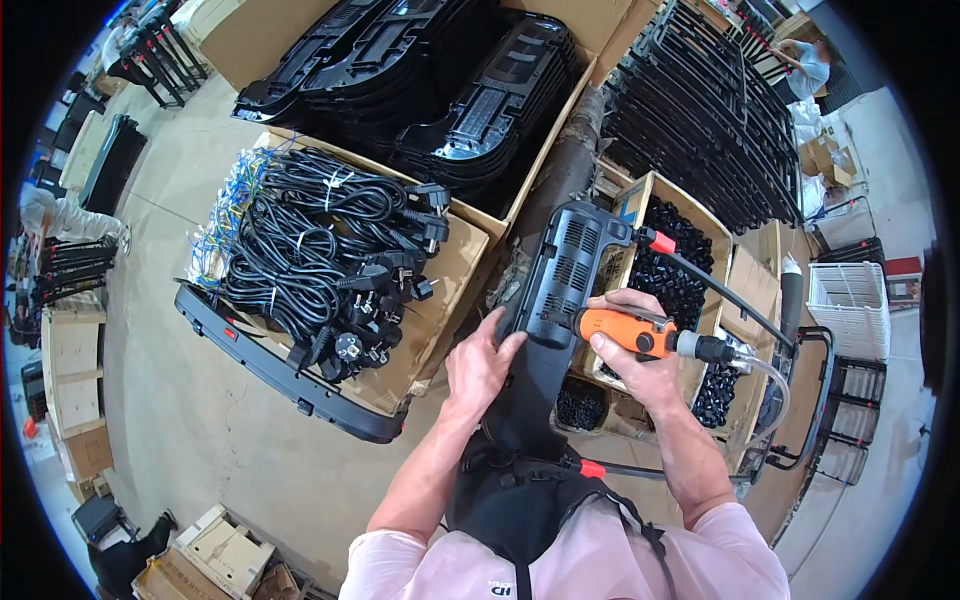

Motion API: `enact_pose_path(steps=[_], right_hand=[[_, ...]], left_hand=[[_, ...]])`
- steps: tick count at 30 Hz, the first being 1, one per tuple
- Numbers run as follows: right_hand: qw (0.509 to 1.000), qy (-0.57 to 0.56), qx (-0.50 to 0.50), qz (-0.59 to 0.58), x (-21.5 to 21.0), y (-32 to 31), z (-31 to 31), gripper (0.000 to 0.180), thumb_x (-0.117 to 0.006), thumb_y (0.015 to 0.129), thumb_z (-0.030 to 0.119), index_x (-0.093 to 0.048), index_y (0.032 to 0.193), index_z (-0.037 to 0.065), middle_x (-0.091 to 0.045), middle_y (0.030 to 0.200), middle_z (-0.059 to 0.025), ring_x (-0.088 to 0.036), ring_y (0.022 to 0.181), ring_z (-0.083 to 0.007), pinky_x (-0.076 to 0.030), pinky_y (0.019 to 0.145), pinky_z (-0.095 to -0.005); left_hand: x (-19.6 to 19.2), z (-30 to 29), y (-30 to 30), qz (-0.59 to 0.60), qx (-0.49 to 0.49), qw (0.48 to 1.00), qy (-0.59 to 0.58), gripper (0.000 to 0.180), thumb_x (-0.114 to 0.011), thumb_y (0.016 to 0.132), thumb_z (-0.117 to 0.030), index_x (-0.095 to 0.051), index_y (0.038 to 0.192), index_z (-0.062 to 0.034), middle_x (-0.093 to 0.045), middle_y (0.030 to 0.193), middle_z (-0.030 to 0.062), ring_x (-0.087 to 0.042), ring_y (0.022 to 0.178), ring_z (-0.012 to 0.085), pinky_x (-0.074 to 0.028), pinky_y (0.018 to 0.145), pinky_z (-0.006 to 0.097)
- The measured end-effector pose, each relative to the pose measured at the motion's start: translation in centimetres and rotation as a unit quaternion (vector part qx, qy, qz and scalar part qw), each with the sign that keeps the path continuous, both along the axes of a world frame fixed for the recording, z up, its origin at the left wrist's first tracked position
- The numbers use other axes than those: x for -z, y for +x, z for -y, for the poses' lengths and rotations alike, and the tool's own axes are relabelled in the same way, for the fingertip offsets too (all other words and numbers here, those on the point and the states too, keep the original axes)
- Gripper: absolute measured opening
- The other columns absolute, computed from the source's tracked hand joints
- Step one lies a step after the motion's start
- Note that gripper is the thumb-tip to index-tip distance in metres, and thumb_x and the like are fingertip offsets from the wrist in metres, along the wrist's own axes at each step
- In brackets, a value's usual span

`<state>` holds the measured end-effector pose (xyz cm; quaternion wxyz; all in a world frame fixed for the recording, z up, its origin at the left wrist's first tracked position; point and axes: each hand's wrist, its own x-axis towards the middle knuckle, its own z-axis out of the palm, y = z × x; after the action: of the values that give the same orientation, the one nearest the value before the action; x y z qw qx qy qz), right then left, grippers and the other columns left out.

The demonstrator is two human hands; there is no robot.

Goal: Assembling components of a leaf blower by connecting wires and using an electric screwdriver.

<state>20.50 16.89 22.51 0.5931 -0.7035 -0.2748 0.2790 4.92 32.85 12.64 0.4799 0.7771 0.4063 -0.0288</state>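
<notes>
A black vented plastic housing [572, 262] lies in front of me, joined to a black tube frame [735, 300] with red clips [657, 241]. My left hand [478, 368] grips the housing's near left edge between thumb and fingers. In my right hand [640, 365] is an orange air screwdriver [628, 333], my fingers wrapped round its body. The tool lies sideways, its nose close to the housing's lower right part; whether it touches a screw is hidden. A clear hose [775, 385] runs from its back end.
Bundled black power cords [320, 245] with plugs lie on cardboard to the left, beside a curved black trim [290, 370]. Beyond stands a carton [545, 165] of stacked black covers. Bins of small black parts [668, 265] and a stack of tube frames [700, 120] are at right.
</notes>
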Motion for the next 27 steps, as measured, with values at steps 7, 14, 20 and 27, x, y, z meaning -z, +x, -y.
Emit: enact_pose_path(steps=[7, 14, 20, 27], right_hand=[[1.0, 0.011, 0.002, -0.004, 0.7, 0.2, -0.2, 0.05, -0.08, 0.089, 0.001, -0.057, 0.133, 0.003, -0.07, 0.127, -0.0157, -0.067, 0.122, -0.024, -0.054, 0.108, -0.0393], [1.0, -0.008, -0.005, 0.007, 0.8, 0.3, -0.4, 0.051, -0.081, 0.089, 0.002, -0.058, 0.133, 0.003, -0.07, 0.128, -0.015, -0.067, 0.123, -0.0239, -0.054, 0.108, -0.0392], [0.998, -0.043, -0.031, 0.018, 0.5, 0.0, -1.1, 0.051, -0.079, 0.088, -0.002, -0.054, 0.133, 0.004, -0.07, 0.127, -0.0168, -0.067, 0.122, -0.0253, -0.053, 0.109, -0.0415], [0.994, -0.054, -0.057, 0.07, 1.4, -0.2, -2.2, 0.048, -0.082, 0.088, 0.007, -0.062, 0.131, 0.003, -0.072, 0.126, -0.0118, -0.07, 0.118, -0.0217, -0.055, 0.105, -0.0376]], left_hand=[[5.1, 2.0, 0.2, 0.108, -0.004, 0.991, 0.082, 0.05, -0.069, 0.099, -0.041, -0.065, 0.142, -0.0166, -0.075, 0.115, 0.0181, -0.072, 0.103, 0.0397, -0.057, 0.086, 0.05], [4.7, 2.0, -0.2, 0.131, 0.0, 0.985, 0.115, 0.043, -0.07, 0.1, -0.034, -0.068, 0.139, -0.017, -0.075, 0.098, 0.0138, -0.073, 0.092, 0.0362, -0.058, 0.078, 0.048], [4.5, 2.4, -0.5, 0.111, -0.005, 0.989, 0.102, 0.041, -0.074, 0.097, -0.029, -0.071, 0.136, -0.0155, -0.076, 0.104, 0.0159, -0.074, 0.093, 0.0353, -0.059, 0.079, 0.044], [4.5, 2.4, -0.4, 0.128, -0.025, 0.987, 0.088, 0.039, -0.073, 0.098, -0.029, -0.072, 0.135, -0.0145, -0.076, 0.107, 0.0162, -0.074, 0.094, 0.0353, -0.059, 0.081, 0.044]])
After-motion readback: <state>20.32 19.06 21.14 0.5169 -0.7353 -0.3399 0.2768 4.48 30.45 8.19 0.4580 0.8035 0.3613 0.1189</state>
